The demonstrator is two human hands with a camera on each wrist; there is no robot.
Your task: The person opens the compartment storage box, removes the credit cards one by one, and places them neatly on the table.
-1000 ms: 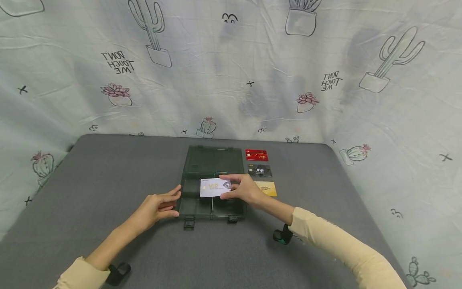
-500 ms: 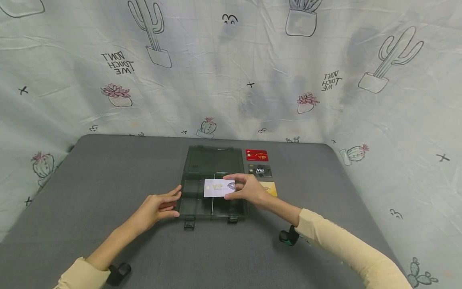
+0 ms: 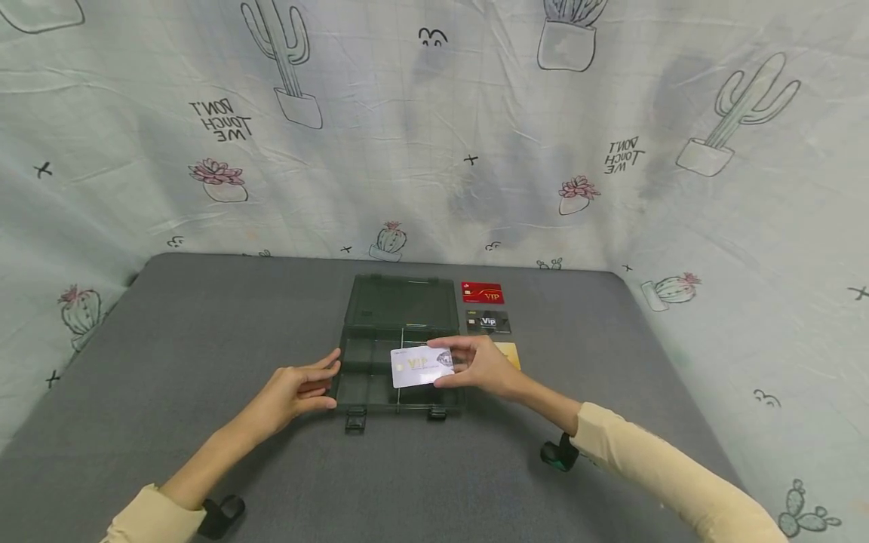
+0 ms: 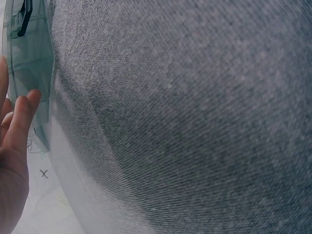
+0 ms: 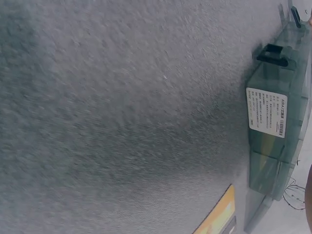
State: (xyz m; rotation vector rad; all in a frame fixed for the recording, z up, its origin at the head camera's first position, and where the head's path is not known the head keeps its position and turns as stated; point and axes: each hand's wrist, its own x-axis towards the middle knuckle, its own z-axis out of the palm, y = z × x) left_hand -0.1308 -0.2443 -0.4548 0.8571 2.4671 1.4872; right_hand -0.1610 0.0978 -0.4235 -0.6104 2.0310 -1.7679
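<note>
My right hand (image 3: 485, 367) pinches a white VIP card (image 3: 414, 366) by its right end, thumb at the near edge and fingers at the far edge. The card is held slightly tilted over the right part of a dark translucent compartment box (image 3: 353, 391), whose lid (image 3: 406, 300) lies back on the far side. Along the box's left side, my left hand (image 3: 292, 392) rests its fingertips and thumb. In the left wrist view its fingers (image 4: 20, 119) reach fairly straight to the box wall (image 4: 31, 63). The right wrist view catches only a sliver of the right hand.
Right of the box lie a red VIP card (image 3: 483, 292), a black Vip card (image 3: 488, 322) and a yellow card (image 3: 508, 353), partly covered by the right hand. Two latches, left (image 3: 356, 419) and right (image 3: 437, 413), project from the box's front. A grey cloth covers the table (image 3: 237, 317).
My right hand has moved right and a little nearer with the white card, which has shifted from the box's middle toward its right part and tilted slightly. My left hand stays put.
</note>
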